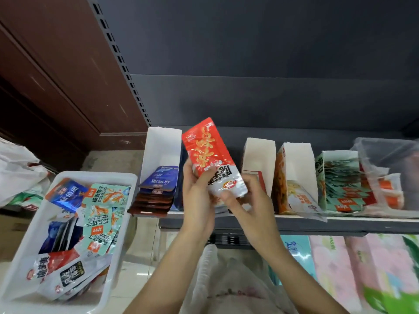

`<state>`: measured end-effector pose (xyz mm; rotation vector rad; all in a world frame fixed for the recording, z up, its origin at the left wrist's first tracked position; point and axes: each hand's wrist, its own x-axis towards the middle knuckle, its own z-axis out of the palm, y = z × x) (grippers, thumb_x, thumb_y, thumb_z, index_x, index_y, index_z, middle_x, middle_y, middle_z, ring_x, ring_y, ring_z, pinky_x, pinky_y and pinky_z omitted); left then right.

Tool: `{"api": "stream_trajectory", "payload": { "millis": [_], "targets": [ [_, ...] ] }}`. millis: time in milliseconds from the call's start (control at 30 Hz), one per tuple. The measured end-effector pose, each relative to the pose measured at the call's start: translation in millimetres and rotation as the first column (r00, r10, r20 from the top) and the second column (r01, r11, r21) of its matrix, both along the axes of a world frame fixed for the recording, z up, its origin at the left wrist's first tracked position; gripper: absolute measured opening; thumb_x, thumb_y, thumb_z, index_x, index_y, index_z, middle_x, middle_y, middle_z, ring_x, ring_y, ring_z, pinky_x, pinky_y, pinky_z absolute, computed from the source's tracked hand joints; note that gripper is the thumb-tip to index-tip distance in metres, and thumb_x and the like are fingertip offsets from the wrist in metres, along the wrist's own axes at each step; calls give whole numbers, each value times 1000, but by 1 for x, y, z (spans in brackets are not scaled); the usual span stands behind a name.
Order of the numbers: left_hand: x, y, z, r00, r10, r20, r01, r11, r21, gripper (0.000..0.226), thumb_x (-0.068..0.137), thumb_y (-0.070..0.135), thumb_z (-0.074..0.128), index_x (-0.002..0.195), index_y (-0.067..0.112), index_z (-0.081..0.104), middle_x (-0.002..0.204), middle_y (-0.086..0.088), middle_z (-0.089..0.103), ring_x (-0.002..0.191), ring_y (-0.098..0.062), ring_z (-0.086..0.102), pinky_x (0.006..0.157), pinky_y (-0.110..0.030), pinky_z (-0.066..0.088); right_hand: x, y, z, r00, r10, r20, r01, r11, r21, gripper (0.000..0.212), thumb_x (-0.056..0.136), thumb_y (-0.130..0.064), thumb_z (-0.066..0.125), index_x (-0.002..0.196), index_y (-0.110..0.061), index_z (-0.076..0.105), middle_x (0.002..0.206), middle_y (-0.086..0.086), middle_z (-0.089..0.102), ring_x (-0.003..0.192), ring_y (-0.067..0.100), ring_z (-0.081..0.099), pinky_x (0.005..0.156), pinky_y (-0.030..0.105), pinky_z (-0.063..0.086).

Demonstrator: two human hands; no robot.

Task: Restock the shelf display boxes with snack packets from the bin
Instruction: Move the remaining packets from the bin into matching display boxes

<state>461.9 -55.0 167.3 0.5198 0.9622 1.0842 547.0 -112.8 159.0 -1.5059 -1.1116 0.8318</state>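
Both forearms rise from the bottom centre of the frame. The left hand (198,191) and right hand (247,200) together grip the lower white end of a red-and-white snack packet (209,157), fingers curled round it. Its long axis runs nearly upright, red end tilted toward the upper left, its print too distorted to read. At lower left sits the white bin (118,234) of packets. Beyond, display boxes (161,143) line the shelf (317,223).
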Motion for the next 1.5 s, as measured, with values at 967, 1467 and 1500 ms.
{"api": "stream_trajectory", "payload": {
  "millis": [967,1467,1500],
  "targets": [
    [25,-9,-66,421,-221,-880,662,738,131,52,92,-5,47,140,16,44,124,8,56,110,-5,55,86,0,38,93,-15,-72,290,197,936,-148,976,-160,34,77,-21,70,110,-15,69,109,2,70,106,21,62,91,38,32],
    [-214,-80,-73,233,257,-938,379,864,331,29,89,43,45,98,26,66,83,15,65,70,-2,58,59,-28,52,-100,-12,-68,694,663,281,-591,747,-304,21,95,-21,51,111,-20,65,96,-1,71,82,10,66,69,25,54],
    [-241,-78,-81,162,187,-969,375,896,235,33,86,47,44,99,27,67,84,15,66,72,-2,59,61,-27,52,-121,-9,-77,655,695,297,-610,718,-336,21,95,-19,52,112,-19,64,99,0,71,85,11,65,71,24,52]
  ]
}}
